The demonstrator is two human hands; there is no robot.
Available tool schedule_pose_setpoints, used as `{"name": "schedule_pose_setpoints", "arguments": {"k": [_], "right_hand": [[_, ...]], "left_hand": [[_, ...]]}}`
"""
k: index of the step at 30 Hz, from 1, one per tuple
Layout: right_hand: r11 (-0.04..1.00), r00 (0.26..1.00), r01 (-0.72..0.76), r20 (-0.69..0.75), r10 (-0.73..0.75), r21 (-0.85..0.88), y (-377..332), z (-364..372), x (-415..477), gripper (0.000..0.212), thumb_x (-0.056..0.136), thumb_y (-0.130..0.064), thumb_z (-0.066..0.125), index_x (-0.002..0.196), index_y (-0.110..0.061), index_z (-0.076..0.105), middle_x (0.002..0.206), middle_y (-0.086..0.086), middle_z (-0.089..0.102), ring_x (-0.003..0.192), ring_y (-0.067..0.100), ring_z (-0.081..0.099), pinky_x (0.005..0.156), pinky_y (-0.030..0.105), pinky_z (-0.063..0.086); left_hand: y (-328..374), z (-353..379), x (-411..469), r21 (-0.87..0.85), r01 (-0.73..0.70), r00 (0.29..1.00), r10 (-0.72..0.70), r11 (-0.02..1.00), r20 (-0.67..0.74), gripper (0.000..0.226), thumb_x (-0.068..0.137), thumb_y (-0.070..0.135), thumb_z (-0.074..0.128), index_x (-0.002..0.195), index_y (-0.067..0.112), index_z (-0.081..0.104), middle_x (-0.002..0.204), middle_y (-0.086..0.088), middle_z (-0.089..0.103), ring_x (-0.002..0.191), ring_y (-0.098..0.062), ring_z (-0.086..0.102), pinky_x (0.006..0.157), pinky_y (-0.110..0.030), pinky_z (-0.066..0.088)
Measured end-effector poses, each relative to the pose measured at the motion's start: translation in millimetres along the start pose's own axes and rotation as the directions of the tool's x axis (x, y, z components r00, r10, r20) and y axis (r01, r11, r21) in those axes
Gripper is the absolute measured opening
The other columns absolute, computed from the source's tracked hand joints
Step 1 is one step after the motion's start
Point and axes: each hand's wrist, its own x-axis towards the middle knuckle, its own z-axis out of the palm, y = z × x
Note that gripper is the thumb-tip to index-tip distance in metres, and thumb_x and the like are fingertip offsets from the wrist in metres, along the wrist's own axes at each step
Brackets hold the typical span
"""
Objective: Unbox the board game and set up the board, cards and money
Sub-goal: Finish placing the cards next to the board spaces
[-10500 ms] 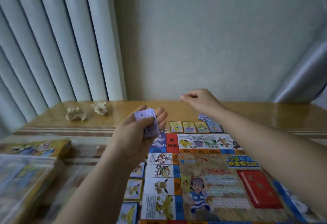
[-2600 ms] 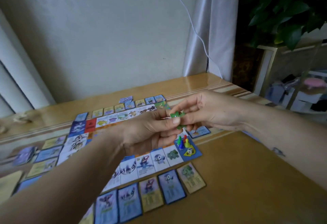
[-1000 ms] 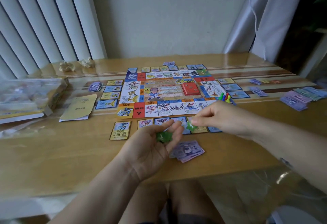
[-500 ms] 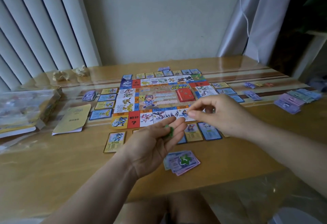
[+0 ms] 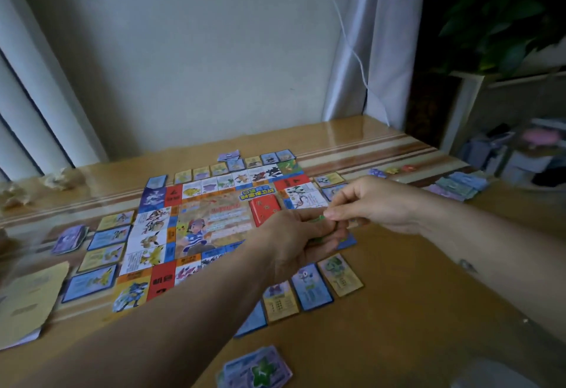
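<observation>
Far left: a pale yellow paper booklet (image 5: 29, 297) lies flat at the near edge of the glossy wooden table (image 5: 413, 311); two crumpled beige paper balls (image 5: 59, 177) sit by the wall.
Left of board: a small stack of purple cards (image 5: 69, 239), then a column of blue and yellow picture cards (image 5: 105, 254) laid just beside the board's edge.
Centre: the square, colourful printed game board (image 5: 211, 222) lies open and flat, with a red card deck (image 5: 266, 208) on its middle area.
Near edge: a loose pile of purple paper notes (image 5: 242, 374) with a green star-shaped token (image 5: 262, 369) resting on top.
Left hand (image 5: 301, 242): the forearm reaches in from the lower left, back of the hand up, over the board's near right corner; the fingers curl around small green plastic pieces (image 5: 320, 218), which show only as blurred green.
Right hand (image 5: 372, 204): the forearm comes in from the right, thumb and fingertips pinched together on the green bits at the left hand's thumb, so the two hands touch.
Below the hands: a row of blue and yellow cards (image 5: 312, 286) along the board's near side.
Far right: stacks of purple and blue paper money (image 5: 459, 184) lie well apart from the board.
</observation>
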Motion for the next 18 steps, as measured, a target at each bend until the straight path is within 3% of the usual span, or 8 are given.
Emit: {"name": "schedule_pose_setpoints", "arguments": {"k": [2,5,8,10,13,16,18], "right_hand": [[0.999,0.998,-0.036,-0.054,0.035,-0.026,13,-16,11,0.013,0.082,-0.028,0.071,0.074,-0.018,0.071,0.073,0.001,0.065,0.074,0.014,0.056,0.074,0.033,0.042],[0.995,0.964,-0.041,-0.259,0.064,0.092,32,-48,28,0.014,0.088,-0.022,0.066,0.076,-0.015,0.066,0.062,-0.003,0.055,0.06,0.011,0.046,0.061,0.027,0.037],[0.994,0.894,-0.094,-0.445,0.058,-0.058,60,-77,45,0.009,0.087,-0.018,0.067,0.086,-0.01,0.071,0.08,0.001,0.066,0.077,0.012,0.059,0.07,0.026,0.043],[0.98,0.891,-0.152,-0.447,0.078,-0.132,81,-84,57,0.009,0.084,-0.013,0.071,0.075,-0.014,0.07,0.085,0.004,0.068,0.089,0.018,0.064,0.08,0.027,0.045],[0.942,0.895,-0.244,-0.428,0.127,-0.231,108,-81,69,0.024,0.08,-0.013,0.074,0.062,-0.025,0.064,0.074,-0.002,0.066,0.085,0.018,0.064,0.084,0.03,0.048],[0.877,0.863,-0.329,-0.489,0.129,-0.349,118,-80,76,0.007,0.082,-0.032,0.072,0.079,-0.026,0.073,0.085,-0.006,0.071,0.089,0.016,0.064,0.089,0.04,0.049],[0.894,0.852,-0.272,-0.522,0.051,-0.356,105,-80,78,0.018,0.087,-0.038,0.065,0.094,-0.024,0.073,0.097,-0.007,0.071,0.096,0.015,0.063,0.09,0.037,0.047]], "left_hand": [[7,10,19,-0.035,0.004,1.0,-0.004,0.999,0.003,0.025,0.095,-0.001,0.048,0.117,-0.001,0.06,0.09,-0.01,0.07,0.077,-0.012,0.068,0.07,-0.021,0.058],[20,20,45,-0.164,0.021,1.0,-0.021,0.986,0.004,0.027,0.098,0.001,0.046,0.122,-0.005,0.054,0.099,-0.015,0.065,0.086,-0.02,0.064,0.074,-0.03,0.055],[29,20,65,-0.251,0.03,1.0,-0.03,0.967,0.001,0.031,0.099,-0.002,0.038,0.127,-0.008,0.048,0.108,-0.021,0.061,0.096,-0.027,0.061,0.08,-0.036,0.055],[32,17,75,-0.297,0.017,1.0,-0.015,0.955,0.007,0.034,0.099,-0.007,0.029,0.129,-0.009,0.044,0.108,-0.023,0.06,0.097,-0.028,0.061,0.078,-0.035,0.056],[34,10,85,-0.325,0.002,1.0,0.002,0.946,0.012,0.036,0.099,-0.008,0.025,0.129,-0.008,0.045,0.102,-0.023,0.063,0.089,-0.025,0.064,0.074,-0.032,0.056],[36,0,92,-0.318,-0.01,1.0,0.014,0.948,0.009,0.033,0.099,-0.007,0.027,0.123,-0.005,0.05,0.099,-0.021,0.066,0.083,-0.022,0.067,0.073,-0.031,0.057],[38,-7,94,-0.301,-0.023,1.0,0.025,0.953,0.003,0.03,0.099,-0.007,0.03,0.118,-0.004,0.052,0.094,-0.019,0.067,0.077,-0.021,0.069,0.071,-0.03,0.058]]}}
